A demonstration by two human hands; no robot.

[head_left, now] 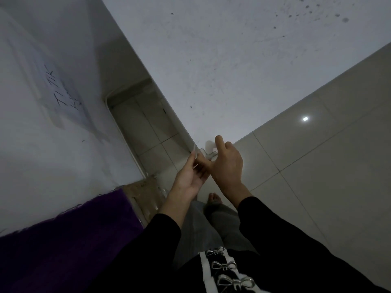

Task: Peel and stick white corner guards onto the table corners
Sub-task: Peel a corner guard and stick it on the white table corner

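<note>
The right hand (227, 163) curls its fingers round a pale, translucent plastic corner guard (208, 154) at the near corner of the grey-white table (232, 70). Just left, the left hand (190, 178) pinches a thin pale strip (195, 152), probably backing. Peeling seems underway and pressing on remains; the other corners are out of view.

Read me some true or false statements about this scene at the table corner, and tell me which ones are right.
1. The left hand pinches the corner guard at the corner of the white table. True.
2. The right hand hangs at the person's side. False: the right hand is up at the same corner.
3. A purple cloth lies at the lower left. True.
4. The sleeves are white. False: the sleeves are black.
5. The floor is carpeted. False: the floor is pale tile.
</note>
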